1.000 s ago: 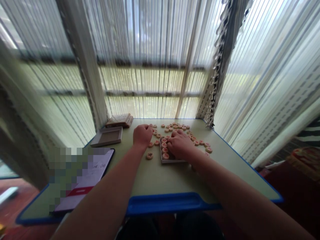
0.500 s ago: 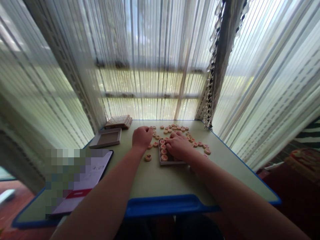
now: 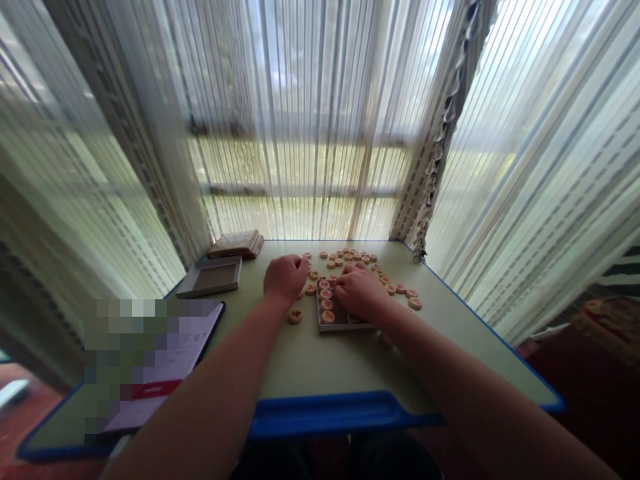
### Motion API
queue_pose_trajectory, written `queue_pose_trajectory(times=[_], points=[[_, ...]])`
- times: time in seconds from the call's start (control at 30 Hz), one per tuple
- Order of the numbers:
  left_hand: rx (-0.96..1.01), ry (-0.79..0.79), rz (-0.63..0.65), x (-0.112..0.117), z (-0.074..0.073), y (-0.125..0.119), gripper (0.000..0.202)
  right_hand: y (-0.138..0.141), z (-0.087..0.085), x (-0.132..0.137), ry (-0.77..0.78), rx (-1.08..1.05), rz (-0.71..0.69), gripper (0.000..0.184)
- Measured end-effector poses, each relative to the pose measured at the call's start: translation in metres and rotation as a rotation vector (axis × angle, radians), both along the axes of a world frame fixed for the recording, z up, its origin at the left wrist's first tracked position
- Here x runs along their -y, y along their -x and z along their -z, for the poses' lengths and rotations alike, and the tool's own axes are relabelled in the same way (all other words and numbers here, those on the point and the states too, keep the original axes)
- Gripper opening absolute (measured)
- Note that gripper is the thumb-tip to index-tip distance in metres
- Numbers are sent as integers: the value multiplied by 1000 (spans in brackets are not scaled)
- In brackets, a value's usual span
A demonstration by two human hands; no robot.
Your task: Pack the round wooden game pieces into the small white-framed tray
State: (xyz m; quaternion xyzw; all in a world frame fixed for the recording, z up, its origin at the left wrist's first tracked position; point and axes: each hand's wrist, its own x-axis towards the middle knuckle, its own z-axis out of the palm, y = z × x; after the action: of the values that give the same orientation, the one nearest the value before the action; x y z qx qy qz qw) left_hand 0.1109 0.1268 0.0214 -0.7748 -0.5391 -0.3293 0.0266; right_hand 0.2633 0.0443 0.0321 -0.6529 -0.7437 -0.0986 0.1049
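My left hand [image 3: 286, 277] is curled closed above the table, left of the box, among several scattered xiangqi pieces; what it holds, if anything, is hidden. My right hand [image 3: 361, 290] reaches over the shallow open box [image 3: 345, 327] with its fingers bent together and pointing down inside. Its fingertips are hidden, so I cannot tell whether a piece is between them. Along the box's left side runs a column of round xiangqi pieces [image 3: 327, 305] with red marks. One piece with a dark mark [image 3: 295, 317] lies on the table left of the box.
More loose pieces [image 3: 350, 255] lie behind the box, and others [image 3: 400, 289] to its right. An empty box lid [image 3: 213, 277] rests at the far left, before a folded stack [image 3: 236, 244]. A tablet [image 3: 175, 363] lies at the left. The table has a blue edge [image 3: 325, 413].
My right hand has shifted slightly to the right over the box. My left hand stays closed in nearly the same place. The view has tilted a little.
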Motion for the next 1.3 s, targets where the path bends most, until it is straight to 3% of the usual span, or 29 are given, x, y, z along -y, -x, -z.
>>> queue_pose_trajectory(times=[0.87, 1.3], points=[[-31, -5, 5, 4, -4, -3, 48, 4, 3, 1, -6, -61, -77, 28], [-71, 30, 1, 5, -5, -3, 48, 0, -1, 4, -44, -87, -31, 29]])
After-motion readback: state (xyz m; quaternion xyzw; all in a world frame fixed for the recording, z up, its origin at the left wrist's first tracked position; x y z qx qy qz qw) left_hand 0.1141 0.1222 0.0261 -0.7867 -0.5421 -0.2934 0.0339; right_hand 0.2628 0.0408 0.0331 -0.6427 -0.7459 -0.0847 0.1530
